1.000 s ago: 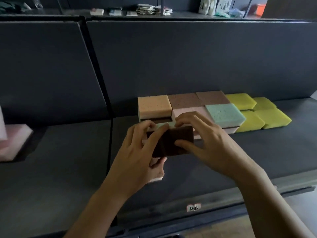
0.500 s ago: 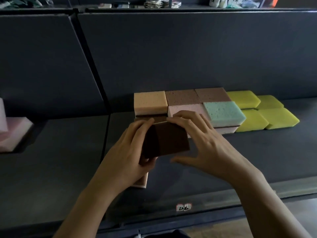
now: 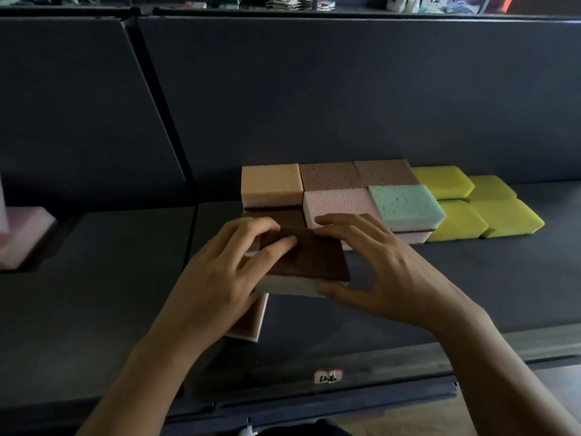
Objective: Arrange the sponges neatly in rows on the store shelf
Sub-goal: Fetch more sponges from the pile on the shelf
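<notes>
In the head view, both hands are holding a brown-topped sponge (image 3: 314,259) at the middle of the shelf (image 3: 471,294). The left hand (image 3: 220,272) is curling its fingers over the sponge's 9 o'clock end, and the right hand (image 3: 386,269) is pinching its 3 o'clock end. Stacked sponges (image 3: 339,196) are sitting at 12 o'clock and yellow sponges (image 3: 471,212) at 2 o'clock.

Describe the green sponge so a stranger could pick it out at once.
On the dark shelf, a block of stacked sponges stands against the back panel, with flat yellow sponges on its right. The green sponge lies on top at the block's front right corner, beside a pink sponge. It alone shows a mint-green top.
</notes>
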A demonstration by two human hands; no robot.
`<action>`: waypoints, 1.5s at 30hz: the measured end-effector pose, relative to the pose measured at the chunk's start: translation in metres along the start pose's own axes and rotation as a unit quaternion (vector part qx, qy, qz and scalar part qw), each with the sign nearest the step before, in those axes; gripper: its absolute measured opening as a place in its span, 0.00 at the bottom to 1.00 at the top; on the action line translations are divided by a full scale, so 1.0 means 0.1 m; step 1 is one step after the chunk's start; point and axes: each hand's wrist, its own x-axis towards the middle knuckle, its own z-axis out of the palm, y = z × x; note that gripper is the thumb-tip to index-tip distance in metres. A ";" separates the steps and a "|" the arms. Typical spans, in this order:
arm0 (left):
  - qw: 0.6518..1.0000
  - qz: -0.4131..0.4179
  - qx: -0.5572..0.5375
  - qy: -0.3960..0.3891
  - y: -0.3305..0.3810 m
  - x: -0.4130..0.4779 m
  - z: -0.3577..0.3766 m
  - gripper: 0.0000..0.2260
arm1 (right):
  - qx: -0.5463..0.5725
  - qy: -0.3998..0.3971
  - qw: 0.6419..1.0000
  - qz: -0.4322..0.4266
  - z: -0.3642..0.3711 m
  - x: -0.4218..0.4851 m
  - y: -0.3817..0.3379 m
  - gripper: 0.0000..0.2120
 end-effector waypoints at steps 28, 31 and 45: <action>1.000 -0.002 0.002 -0.019 0.07 0.05 -0.09 0.31 | 0.038 0.012 0.998 0.054 0.10 0.02 -0.12 0.41; 1.000 -0.007 -0.009 -0.025 0.08 0.06 -0.10 0.31 | 0.022 -0.006 0.998 0.061 0.09 0.03 -0.12 0.41; 0.999 0.045 0.023 -0.015 0.06 0.06 -0.06 0.24 | 0.087 -0.010 0.994 0.063 0.12 0.09 -0.05 0.36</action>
